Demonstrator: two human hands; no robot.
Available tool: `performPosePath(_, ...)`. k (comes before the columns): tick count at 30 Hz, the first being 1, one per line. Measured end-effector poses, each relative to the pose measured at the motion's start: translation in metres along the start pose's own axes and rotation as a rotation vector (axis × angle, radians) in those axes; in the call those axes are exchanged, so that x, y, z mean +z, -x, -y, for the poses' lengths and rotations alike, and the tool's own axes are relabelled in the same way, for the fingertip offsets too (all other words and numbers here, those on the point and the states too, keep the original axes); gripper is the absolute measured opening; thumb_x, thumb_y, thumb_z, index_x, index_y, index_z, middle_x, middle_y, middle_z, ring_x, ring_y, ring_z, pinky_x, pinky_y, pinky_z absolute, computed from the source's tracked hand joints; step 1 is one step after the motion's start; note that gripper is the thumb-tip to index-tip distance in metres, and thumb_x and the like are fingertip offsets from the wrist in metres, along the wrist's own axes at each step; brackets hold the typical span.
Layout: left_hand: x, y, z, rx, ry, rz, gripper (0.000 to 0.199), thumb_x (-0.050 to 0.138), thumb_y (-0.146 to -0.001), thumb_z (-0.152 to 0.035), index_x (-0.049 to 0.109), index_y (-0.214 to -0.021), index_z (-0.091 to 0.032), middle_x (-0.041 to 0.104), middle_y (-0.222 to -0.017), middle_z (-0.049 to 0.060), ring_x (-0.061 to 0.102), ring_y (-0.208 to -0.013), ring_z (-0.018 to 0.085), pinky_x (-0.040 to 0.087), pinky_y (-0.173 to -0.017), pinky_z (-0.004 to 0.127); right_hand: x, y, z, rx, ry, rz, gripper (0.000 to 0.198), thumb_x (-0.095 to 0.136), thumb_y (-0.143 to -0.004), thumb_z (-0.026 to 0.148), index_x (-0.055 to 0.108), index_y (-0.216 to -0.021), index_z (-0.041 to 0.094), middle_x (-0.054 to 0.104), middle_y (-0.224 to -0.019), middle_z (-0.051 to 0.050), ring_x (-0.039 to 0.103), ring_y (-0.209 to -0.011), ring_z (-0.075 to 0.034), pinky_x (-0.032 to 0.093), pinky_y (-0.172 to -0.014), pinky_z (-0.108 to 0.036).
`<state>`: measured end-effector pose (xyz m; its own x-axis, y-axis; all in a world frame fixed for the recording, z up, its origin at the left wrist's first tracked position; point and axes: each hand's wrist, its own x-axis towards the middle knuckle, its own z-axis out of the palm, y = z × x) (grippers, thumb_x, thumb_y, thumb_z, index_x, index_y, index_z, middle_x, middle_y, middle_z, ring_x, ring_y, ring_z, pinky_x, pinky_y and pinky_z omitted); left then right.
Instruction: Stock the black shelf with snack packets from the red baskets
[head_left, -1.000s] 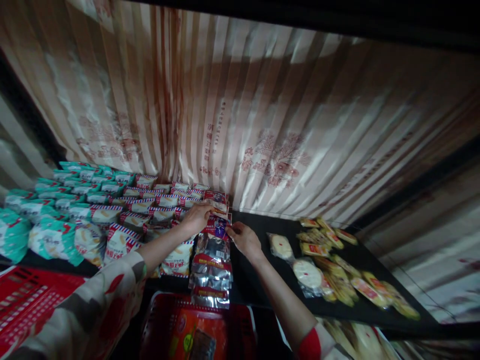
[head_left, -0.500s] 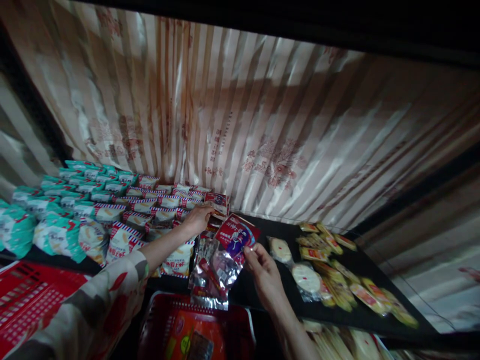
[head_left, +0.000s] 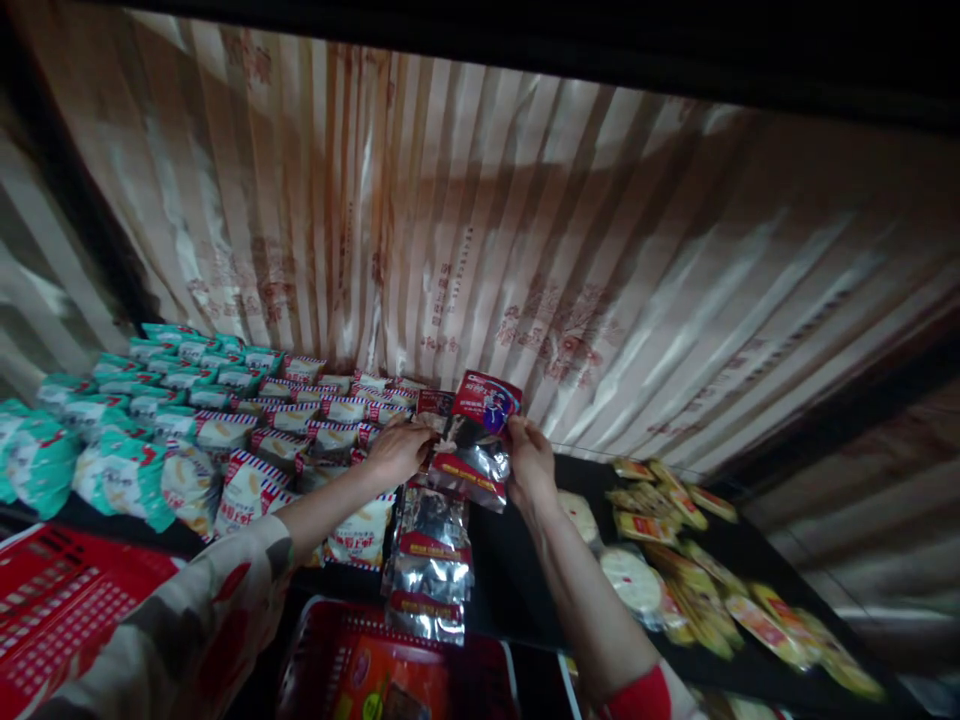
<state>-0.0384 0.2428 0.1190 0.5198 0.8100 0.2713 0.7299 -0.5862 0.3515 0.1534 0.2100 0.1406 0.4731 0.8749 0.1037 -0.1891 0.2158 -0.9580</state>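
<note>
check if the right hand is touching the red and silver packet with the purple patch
Touching. The head view shows the right hand at the upper right edge of the red and silver packet, its fingers meeting the edge beside the purple patch.

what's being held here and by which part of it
The right hand grips a red-and-silver packet by its right edge; whether the left hand also holds it cannot be told.

hands (head_left: 401, 452): 2 | red baskets (head_left: 146, 575): 2 | shelved white packs (head_left: 630, 578): 2 | orange pack (head_left: 401, 680): 1
</note>
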Motion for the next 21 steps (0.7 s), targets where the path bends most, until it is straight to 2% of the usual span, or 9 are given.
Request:
performPosePath(4, 0.0, 0.002, 0.001, 0.045, -0.062, 0.002, 0.022, 0.044, -0.083, -0.015, 0.064, -0.09, -0.022, 0.069, -0.098, 0.003, 0.062, -0.096, 0.018, 0.026, -0.108, 0.036, 0.026, -0.027, -0.02, 0.143, 0.066, 0.012, 0.027, 0.067, -0.063, 0.041, 0.048, -0.068, 0.022, 0.054, -0.049, 0.006, 0.05, -0.043, -0.012, 0.042, -0.044, -0.025)
performPosePath(6, 0.0, 0.003, 0.003, 0.077, -0.074, -0.006, 0.019, 0.047, -0.082, -0.015, 0.064, -0.088, -0.02, 0.069, -0.096, 0.004, 0.062, -0.093, 0.018, 0.027, -0.108, 0.036, 0.032, -0.038, -0.028, 0.228, 0.174, 0.034, 0.022, 0.065, -0.065, 0.038, 0.049, -0.066, 0.022, 0.052, -0.044, 0.005, 0.05, -0.04, -0.013, 0.042, -0.041, -0.025)
performPosePath(9, 0.0, 0.004, 0.005, 0.091, -0.067, 0.006, 0.017, 0.047, -0.082, -0.015, 0.064, -0.081, -0.018, 0.068, -0.089, 0.005, 0.062, -0.09, 0.019, 0.033, -0.104, 0.034, 0.032, -0.048, -0.037, 0.317, 0.325, 0.139, 0.018, 0.061, -0.07, 0.036, 0.053, -0.063, 0.022, 0.05, -0.04, 0.004, 0.05, -0.037, -0.014, 0.04, -0.039, -0.025)
performPosePath(12, -0.001, 0.004, 0.007, 0.075, -0.003, 0.006, 0.025, 0.041, -0.084, -0.011, 0.064, -0.076, -0.018, 0.068, -0.087, 0.005, 0.062, -0.089, 0.017, 0.038, -0.098, 0.031, 0.029, -0.054, -0.044, 0.313, 0.399, 0.198, 0.021, 0.061, -0.072, 0.038, 0.056, -0.062, 0.021, 0.05, -0.037, 0.003, 0.048, -0.034, -0.013, 0.038, -0.037, -0.024)
performPosePath(15, -0.004, 0.004, 0.01, -0.015, 0.099, -0.055, 0.028, 0.039, -0.083, -0.008, 0.065, -0.077, -0.018, 0.068, -0.089, 0.005, 0.061, -0.09, 0.017, 0.043, -0.092, 0.029, 0.027, -0.056, -0.048, 0.273, 0.445, 0.195, 0.023, 0.063, -0.072, 0.042, 0.061, -0.067, 0.019, 0.052, -0.038, 0.002, 0.048, -0.033, -0.014, 0.039, -0.036, -0.025)
performPosePath(19, -0.009, 0.006, 0.014, -0.179, 0.198, -0.16, 0.029, 0.04, -0.083, -0.009, 0.065, -0.094, -0.017, 0.068, -0.098, 0.006, 0.062, -0.094, 0.018, 0.047, -0.088, 0.029, 0.03, -0.058, -0.047, 0.238, 0.544, 0.158, 0.023, 0.064, -0.072, 0.035, 0.064, -0.083, 0.015, 0.059, -0.046, 0.0, 0.056, -0.043, -0.015, 0.042, -0.041, -0.024)
performPosePath(21, -0.011, 0.008, 0.016, -0.177, 0.205, -0.185, 0.03, 0.042, -0.082, -0.01, 0.063, -0.102, -0.017, 0.067, -0.105, 0.005, 0.061, -0.098, 0.017, 0.046, -0.092, 0.029, 0.034, -0.057, -0.044, 0.214, 0.633, 0.136, 0.028, 0.063, -0.073, 0.029, 0.063, -0.095, 0.012, 0.064, -0.056, -0.002, 0.061, -0.051, -0.015, 0.044, -0.046, -0.023)
